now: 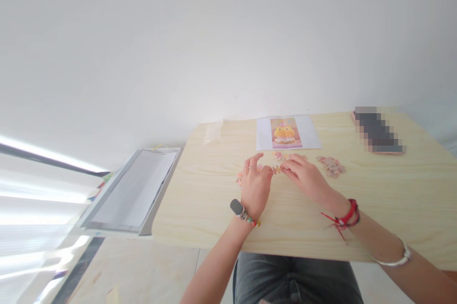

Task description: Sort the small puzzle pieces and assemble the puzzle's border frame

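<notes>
We fit puzzle pieces together on table; left hand and right hand each pinch one; next needs aligning tabs.

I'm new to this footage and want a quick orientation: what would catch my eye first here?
Two hands meet mid-table: the left hand and right hand pinch small puzzle pieces between them. Just beyond lies a reference picture of a yellow figure, and a loose pile of pieces sits to the right.
</notes>
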`<state>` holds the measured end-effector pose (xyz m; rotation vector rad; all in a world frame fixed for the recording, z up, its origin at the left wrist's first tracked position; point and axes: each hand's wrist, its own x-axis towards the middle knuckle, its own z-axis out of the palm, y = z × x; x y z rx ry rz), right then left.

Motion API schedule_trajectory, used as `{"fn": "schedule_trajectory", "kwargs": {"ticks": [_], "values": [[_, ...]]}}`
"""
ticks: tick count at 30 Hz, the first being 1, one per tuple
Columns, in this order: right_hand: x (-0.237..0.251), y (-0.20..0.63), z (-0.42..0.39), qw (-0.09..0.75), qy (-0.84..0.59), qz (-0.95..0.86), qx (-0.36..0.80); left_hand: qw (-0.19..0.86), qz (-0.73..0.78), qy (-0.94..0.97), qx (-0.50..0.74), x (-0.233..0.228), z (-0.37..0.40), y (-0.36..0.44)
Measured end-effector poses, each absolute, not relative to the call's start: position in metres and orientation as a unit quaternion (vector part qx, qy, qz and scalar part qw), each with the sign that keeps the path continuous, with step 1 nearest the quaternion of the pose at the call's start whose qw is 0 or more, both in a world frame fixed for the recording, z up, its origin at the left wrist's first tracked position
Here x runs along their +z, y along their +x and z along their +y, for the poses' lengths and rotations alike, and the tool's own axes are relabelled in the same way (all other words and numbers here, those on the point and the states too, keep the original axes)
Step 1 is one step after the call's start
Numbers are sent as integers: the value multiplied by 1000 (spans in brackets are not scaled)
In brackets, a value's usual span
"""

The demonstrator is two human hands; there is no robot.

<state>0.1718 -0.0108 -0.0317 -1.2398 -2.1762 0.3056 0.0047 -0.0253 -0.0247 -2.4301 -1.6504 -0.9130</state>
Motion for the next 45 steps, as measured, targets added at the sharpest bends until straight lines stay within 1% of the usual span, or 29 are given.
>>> {"fn": "schedule_trajectory", "kwargs": {"ticks": [4,12,19,25,27,30,34,37,45], "values": [[-31,154,-7,271,-439,-854,72,42,-535,-794,-285,-24,-29,-15],[-44,111,14,192,-400,-892,84,60,-607,-748,-262,-39,-31,-50],[-48,105,17,164,-406,-893,101,68,-620,-741,-249,-45,-30,-52],[-40,144,12,220,-440,-864,110,49,-617,-741,-258,-36,-31,-37],[-38,168,7,241,-468,-844,106,28,-602,-758,-250,-34,-28,-23],[-42,203,-4,249,-521,-813,80,3,-567,-793,-222,-33,-19,5],[-53,230,-16,208,-568,-796,30,-9,-513,-839,-182,-33,-5,44],[-57,235,-18,184,-580,-793,16,-11,-491,-855,-168,-36,2,62],[-45,219,-1,123,-610,-782,23,15,-498,-845,-194,-43,8,65]]}}
